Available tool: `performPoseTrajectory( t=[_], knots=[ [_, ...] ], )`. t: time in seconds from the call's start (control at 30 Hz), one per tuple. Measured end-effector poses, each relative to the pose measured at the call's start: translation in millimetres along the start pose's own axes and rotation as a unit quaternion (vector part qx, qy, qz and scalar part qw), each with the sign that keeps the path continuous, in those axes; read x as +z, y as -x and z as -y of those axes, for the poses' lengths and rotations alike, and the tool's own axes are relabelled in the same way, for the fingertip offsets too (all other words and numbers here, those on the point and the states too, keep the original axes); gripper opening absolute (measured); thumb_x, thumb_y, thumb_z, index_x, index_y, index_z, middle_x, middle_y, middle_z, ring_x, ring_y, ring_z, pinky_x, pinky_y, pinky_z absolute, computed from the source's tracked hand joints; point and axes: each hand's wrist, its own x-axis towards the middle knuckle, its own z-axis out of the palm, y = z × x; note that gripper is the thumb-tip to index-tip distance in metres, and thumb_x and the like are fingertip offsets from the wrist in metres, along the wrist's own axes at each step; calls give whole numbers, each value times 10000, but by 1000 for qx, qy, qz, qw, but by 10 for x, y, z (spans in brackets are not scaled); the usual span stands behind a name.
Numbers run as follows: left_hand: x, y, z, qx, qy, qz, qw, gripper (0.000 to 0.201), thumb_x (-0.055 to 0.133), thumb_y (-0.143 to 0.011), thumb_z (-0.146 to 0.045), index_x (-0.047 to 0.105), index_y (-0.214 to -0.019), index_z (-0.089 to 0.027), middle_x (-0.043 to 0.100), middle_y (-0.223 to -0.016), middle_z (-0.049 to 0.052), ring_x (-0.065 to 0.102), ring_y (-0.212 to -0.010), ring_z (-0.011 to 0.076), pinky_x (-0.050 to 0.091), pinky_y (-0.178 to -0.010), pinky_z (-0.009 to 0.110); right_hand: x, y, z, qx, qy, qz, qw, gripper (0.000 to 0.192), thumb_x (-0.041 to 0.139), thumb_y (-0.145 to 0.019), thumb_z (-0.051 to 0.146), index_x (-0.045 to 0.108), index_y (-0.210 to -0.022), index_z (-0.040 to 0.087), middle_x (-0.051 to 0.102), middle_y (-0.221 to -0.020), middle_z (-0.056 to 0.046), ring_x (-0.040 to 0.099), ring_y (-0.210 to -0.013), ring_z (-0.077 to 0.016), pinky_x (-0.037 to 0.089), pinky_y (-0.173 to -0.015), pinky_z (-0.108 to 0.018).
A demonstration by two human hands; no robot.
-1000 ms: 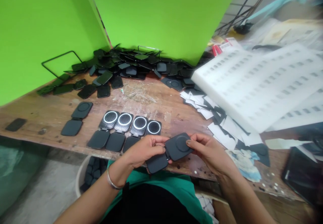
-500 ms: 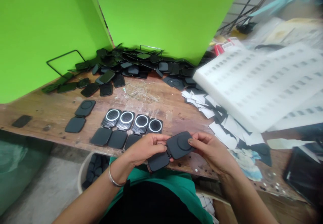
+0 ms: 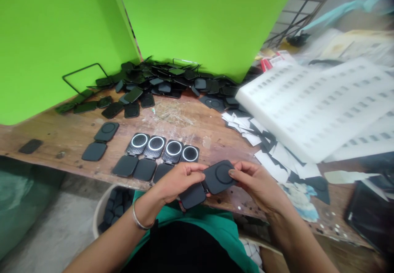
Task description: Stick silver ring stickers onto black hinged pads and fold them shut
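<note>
Pad [image 3: 213,182]: matte blk, 2 hinged panels [image 3: 193,196], ring [image 3: 223,174] on 1; L hand [image 3: 181,180] & R hand [image 3: 255,181] pinch it.

In front of you there is a bright green wall [image 3: 191,18], and before it, on your left, stands a thin black wire frame [image 3: 80,70]. On your right you can see a thick white slab [image 3: 304,119] with rows of small dark marks. Nearer to you, a crumpled white and blue cloth [image 3: 300,203] lies on the wooden table [image 3: 69,127]. Below the table's edge, at your left, stands a pale round bucket [image 3: 96,214].
</note>
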Motion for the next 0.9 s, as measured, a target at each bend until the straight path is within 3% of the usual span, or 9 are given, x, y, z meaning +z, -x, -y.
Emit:
performPoseTrajectory(
  t=[0.2,0.5,0.7,0.9],
  knots=[
    [12,21,21,22,-35,-28,999,435,668,-770,-264,679,-1180,-117,747,-724,60,697,-602,147,549,-596,214,3,14,-20,-27,22,4,999,350,841,-646,387,573,-580,172,709,-994,-70,595,-787,-163,465,-704,-286],
    [5,45,34,55,-112,-58,990,465,640,-763,-290,689,-1195,-126,715,-671,26,628,-530,120,470,-508,185,80,50,-15,-109,152,-65,980,396,791,-653,501,575,-569,180,671,-1004,-108,614,-942,-237,480,-838,-344],
    [-23,39,45,47,-120,-65,990,522,653,-784,-364,658,-1243,-113,727,-719,48,645,-561,139,499,-531,211,131,48,-53,-153,171,-93,969,376,732,-702,504,562,-583,190,630,-1002,-111,612,-876,-214,495,-685,-296],
    [-39,15,54,46,-128,-59,989,533,653,-800,-389,652,-1254,-112,737,-749,62,647,-579,146,503,-542,218,131,57,-51,-161,184,-98,965,332,698,-733,460,559,-597,191,613,-1022,-107,602,-869,-196,480,-644,-267]
  ],
)
